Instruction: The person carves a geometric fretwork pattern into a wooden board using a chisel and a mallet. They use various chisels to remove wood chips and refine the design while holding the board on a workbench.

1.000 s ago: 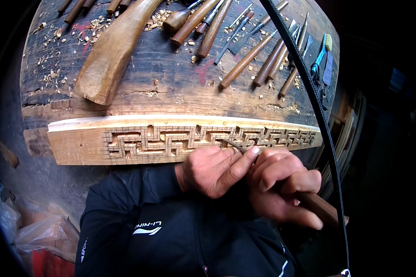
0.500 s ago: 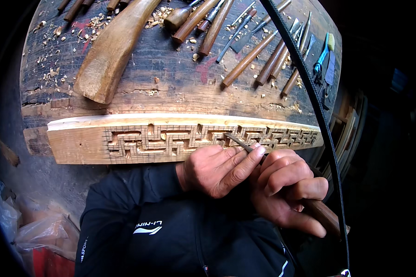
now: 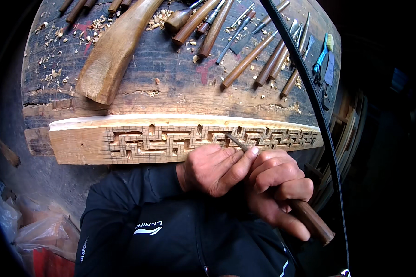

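Observation:
A long wooden board (image 3: pixel 81 144) lies along the bench's near edge, its side pencilled with a grid and cut with a stepped fretwork pattern. My right hand (image 3: pixel 279 180) is closed round a carving chisel (image 3: pixel 312 222), whose wooden handle juts out below the fist. The chisel's thin metal shaft slants up to the left, its tip in a recess near the middle of the pattern. Against the board's lower edge rests my left hand (image 3: pixel 215 170), closed, its fingers pinching the shaft close to the blade. Part of that grip is hidden behind the fingers.
On the dark, worn bench (image 3: pixel 171 76) lie a wooden mallet (image 3: pixel 104 69), several wood-handled chisels (image 3: pixel 249 60) and scattered shavings. A blue-handled brush (image 3: pixel 326 51) lies at the far right. A black cord (image 3: pixel 309 83) hangs across the view. Plastic bags (image 3: pixel 48 231) sit at lower left.
My right hand and the chisel's handle have swung left and slightly down. The tip stays in about the same recess, and my left hand has barely shifted.

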Demonstrator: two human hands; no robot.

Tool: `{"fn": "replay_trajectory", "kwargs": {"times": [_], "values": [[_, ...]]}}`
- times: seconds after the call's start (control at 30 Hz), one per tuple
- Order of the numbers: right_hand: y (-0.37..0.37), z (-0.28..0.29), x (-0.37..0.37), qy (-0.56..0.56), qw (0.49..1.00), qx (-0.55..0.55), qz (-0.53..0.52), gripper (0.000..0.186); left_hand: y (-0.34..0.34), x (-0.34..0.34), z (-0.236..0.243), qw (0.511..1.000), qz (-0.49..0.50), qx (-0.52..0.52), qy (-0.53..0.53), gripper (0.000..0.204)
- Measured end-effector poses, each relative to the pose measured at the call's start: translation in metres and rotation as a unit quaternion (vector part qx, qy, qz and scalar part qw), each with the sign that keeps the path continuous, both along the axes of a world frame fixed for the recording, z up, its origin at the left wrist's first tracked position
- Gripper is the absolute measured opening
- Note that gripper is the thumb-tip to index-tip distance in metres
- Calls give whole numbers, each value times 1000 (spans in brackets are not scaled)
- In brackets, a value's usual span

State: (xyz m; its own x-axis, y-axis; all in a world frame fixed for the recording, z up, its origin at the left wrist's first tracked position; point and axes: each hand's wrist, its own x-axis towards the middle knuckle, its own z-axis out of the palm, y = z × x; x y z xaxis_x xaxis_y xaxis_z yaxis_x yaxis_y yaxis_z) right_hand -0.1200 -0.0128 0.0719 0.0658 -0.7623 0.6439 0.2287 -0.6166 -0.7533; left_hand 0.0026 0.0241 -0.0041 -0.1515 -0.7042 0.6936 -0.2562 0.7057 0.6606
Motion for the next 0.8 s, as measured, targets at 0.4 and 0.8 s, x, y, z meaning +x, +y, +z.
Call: {"fn": "replay_trajectory", "kwargs": {"times": [0.4,0.8], "values": [[9,17,-3,-4,998,34,-51,72,-2,-3,4,1000,-23,-16,14,61],[6,1,4,3,999,0,-39,70,1,0,-2,999,-22,-27,20,50]]}}
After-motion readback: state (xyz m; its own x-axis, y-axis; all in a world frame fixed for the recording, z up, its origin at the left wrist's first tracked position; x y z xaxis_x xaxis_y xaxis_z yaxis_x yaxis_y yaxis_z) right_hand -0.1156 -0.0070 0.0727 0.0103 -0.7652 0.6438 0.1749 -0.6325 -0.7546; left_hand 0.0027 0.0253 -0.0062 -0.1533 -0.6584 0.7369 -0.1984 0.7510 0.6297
